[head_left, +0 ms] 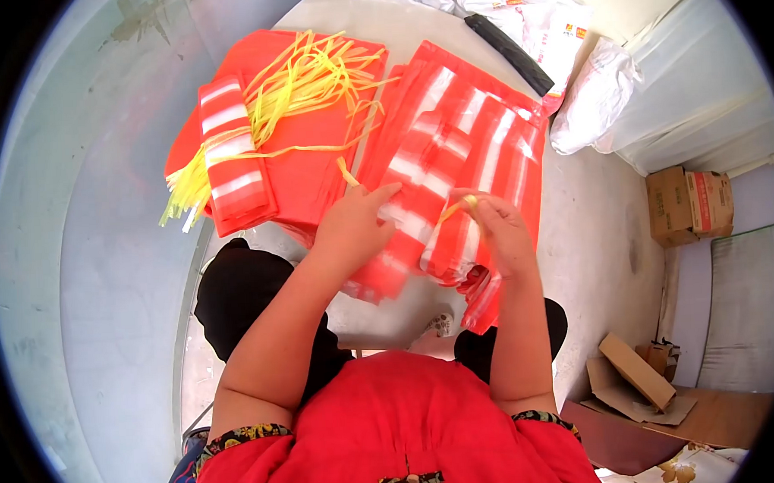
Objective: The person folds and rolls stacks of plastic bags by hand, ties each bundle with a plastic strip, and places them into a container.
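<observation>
My left hand [354,226] is curled over the left side of a stack of red-and-white striped plastic bags [414,167]. A short yellow strip [347,172] sticks up from its closed fingers. My right hand [501,232] pinches another piece of yellow strip [457,207] between thumb and fingertips, above a folded striped bundle [469,238]. The lower end of that bundle hangs over the table's near edge. Whether the two yellow pieces join under the bundle is hidden.
Left on the table [356,18] lies a red pile [307,180] topped by loose yellow strips [319,72] and a rolled striped bundle [232,158]. A black bar-shaped object [508,53] and white plastic sacks [596,94] sit at the back right. Cardboard boxes [689,204] stand beyond.
</observation>
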